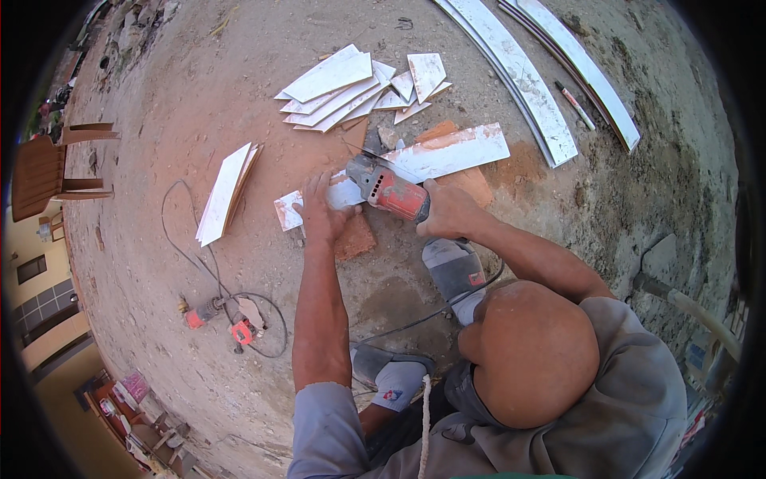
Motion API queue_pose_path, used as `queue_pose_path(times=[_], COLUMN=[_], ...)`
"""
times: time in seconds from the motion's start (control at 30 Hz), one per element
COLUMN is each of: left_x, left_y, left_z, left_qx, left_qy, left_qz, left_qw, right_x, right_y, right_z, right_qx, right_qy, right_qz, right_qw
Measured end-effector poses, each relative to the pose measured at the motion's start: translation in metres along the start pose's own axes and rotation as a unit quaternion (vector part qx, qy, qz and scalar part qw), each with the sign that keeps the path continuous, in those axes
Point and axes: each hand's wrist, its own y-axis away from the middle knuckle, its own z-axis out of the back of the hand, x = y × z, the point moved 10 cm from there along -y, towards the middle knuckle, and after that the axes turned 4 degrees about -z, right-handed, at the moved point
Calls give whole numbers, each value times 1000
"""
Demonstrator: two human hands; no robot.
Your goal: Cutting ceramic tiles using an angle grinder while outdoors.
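Left hand (319,209) lies spread flat on a small pale tile piece (319,203), fingers splayed and pressing down, apparently to pin it against the brick (355,237) beneath so it cannot skate under the blade. Right hand (449,211) is wrapped tight around the rear body of a red angle grinder (388,190), whose disc end meets the tile just beside the left fingers; its cord (447,307) trails back past the grey shoes. Raising the work on bricks seems meant to keep the disc off the dirt ground (199,120). A long white tile strip (447,152) rests across another brick just beyond the grinder, close at reach. Cut white pieces (343,88) are heaped farther out, and two leaning tiles (225,191) stand to the left, well apart from the cutting. A red tool with a coiled cable (219,311) lies idle near the left forearm.
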Motion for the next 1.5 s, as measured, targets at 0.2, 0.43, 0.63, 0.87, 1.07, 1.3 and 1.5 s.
queue_pose_path(times=[0.2, 0.43, 0.63, 0.87, 1.07, 1.3, 1.5], left_x=[-3, 4, 17, 17, 4, -2, -2], left_y=[-2, -2, -3, -2, 0, -1, 0], left_z=[0, -4, -14, -14, -5, 1, 1], left_qx=[6, -1, 17, 16, 3, 8, 9], left_qy=[17, 19, 34, 42, 27, 18, 24], left_qz=[-5, -5, 13, 10, -4, 6, 13], left_qw=[1000, 1000, 999, 999, 1000, 1000, 1000], right_x=[2, 1, -1, -2, -4, -8, -4], right_y=[-6, -10, -4, -1, 4, 8, -1], right_z=[-4, -7, -6, -5, -4, -3, -4], right_qx=[8, 5, 7, -1, -10, -6, 1], right_qy=[-10, -11, -16, -3, -4, -16, -14], right_qz=[-12, -27, -24, -8, -12, -19, -20], right_qw=[1000, 1000, 1000, 1000, 1000, 1000, 1000])
